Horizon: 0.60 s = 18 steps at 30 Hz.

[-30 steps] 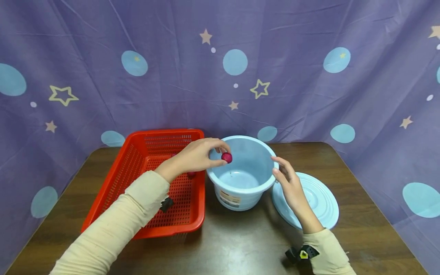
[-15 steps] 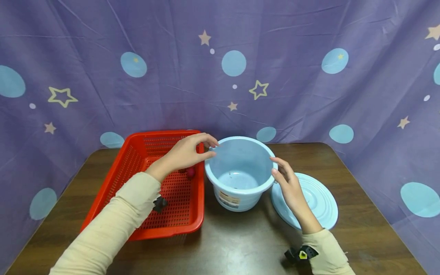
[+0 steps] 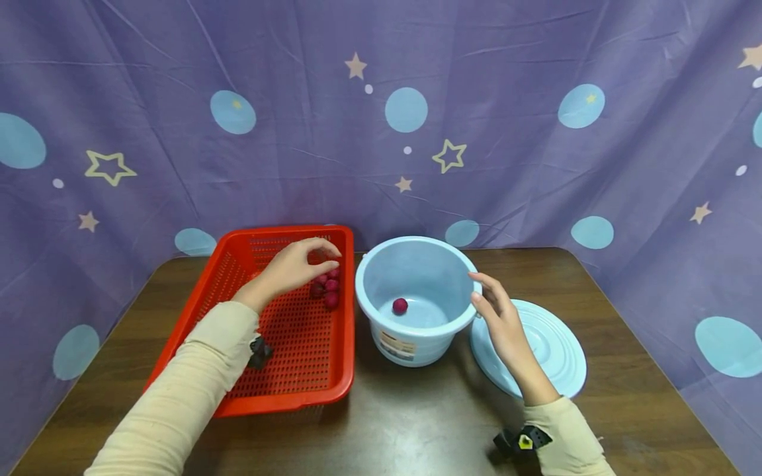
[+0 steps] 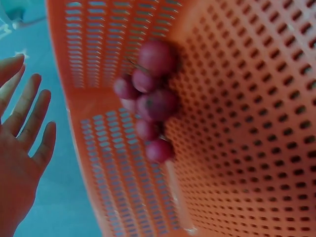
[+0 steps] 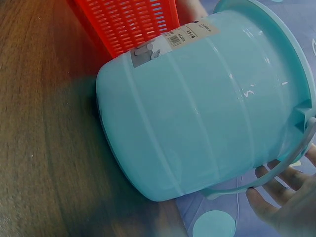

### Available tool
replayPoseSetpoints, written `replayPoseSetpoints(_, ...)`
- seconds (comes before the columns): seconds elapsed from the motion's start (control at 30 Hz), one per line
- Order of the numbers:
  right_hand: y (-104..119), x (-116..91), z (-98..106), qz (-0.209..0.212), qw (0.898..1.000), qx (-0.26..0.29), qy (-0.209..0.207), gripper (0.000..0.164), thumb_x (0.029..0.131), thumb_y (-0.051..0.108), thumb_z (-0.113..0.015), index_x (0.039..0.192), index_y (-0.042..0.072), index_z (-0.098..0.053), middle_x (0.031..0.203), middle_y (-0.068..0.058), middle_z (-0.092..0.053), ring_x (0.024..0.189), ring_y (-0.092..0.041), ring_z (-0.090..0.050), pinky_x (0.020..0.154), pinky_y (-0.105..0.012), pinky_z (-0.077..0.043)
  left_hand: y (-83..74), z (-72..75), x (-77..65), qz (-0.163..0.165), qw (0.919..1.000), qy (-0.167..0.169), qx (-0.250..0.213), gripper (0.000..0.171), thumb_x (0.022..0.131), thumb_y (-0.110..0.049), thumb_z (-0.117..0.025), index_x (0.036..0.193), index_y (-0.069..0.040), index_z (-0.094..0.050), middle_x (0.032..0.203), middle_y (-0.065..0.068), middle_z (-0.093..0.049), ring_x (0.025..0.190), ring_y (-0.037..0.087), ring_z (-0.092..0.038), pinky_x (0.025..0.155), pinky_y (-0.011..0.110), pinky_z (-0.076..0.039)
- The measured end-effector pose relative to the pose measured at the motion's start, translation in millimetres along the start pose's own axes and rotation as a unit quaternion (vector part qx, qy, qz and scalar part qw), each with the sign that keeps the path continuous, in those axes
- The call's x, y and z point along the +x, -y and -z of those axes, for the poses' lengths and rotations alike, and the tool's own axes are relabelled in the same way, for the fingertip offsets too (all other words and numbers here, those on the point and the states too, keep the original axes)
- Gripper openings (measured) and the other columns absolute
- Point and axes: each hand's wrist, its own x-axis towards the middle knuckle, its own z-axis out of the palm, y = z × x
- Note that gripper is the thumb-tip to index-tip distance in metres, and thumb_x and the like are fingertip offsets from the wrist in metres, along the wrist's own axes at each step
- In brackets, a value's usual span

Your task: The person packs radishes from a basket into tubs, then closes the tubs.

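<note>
My left hand [image 3: 292,264] hovers over the right side of the red basket [image 3: 309,390], holding nothing, its fingers parted. In the left wrist view, several small round crimson radishes [image 4: 158,104] with thin stem ends lie clustered by the basket's wall, apart from the hand. A single radish [image 3: 400,306] lies on the bottom of the light blue bucket [image 3: 387,324]. My right hand [image 3: 506,324] grips the bucket's right rim; in the right wrist view its fingers lie beside the bucket handle [image 5: 266,177].
A light blue round lid [image 3: 559,350] lies on the wooden table [image 3: 411,423] to the right of the bucket, partly behind the right forearm. Behind the table hangs a purple curtain [image 3: 506,198] with stars and dots. The basket stands close to the bucket's left.
My left hand has let go of a radish over the bucket and moved left above the basket. That radish now lies inside the bucket. The right hand has stayed at the rim.
</note>
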Motion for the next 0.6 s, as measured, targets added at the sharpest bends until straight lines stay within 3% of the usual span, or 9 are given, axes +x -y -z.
replayPoseSetpoints(0.23,-0.2,0.6,0.3,-0.001,1.000,0.000,0.001,0.040,0.105,0.021,-0.050,0.142,0.009,-0.048,0.144,-0.009,-0.049,0.116,-0.013,-0.048,0.087,-0.020,-0.041,23.2,-10.8,-5.6,0.034,0.9987,0.038,0.006,0.018,0.092,-0.014,-0.069,0.109,-0.011,-0.071,0.106,0.004,-0.070,0.099,0.024,-0.063,0.093,0.048,-0.046)
replayPoseSetpoints(0.6,-1.0,0.5,-0.1,0.005,1.000,0.000,0.000,0.040,0.105,0.020,-0.049,0.142,0.007,-0.048,0.146,-0.011,-0.047,0.119,-0.011,-0.047,0.088,-0.020,-0.041,40.8,-28.3,-11.6,0.033,0.9944,0.098,0.020,0.019,0.089,-0.015,-0.071,0.107,-0.008,-0.071,0.111,0.008,-0.069,0.098,0.027,-0.061,0.091,0.045,-0.045)
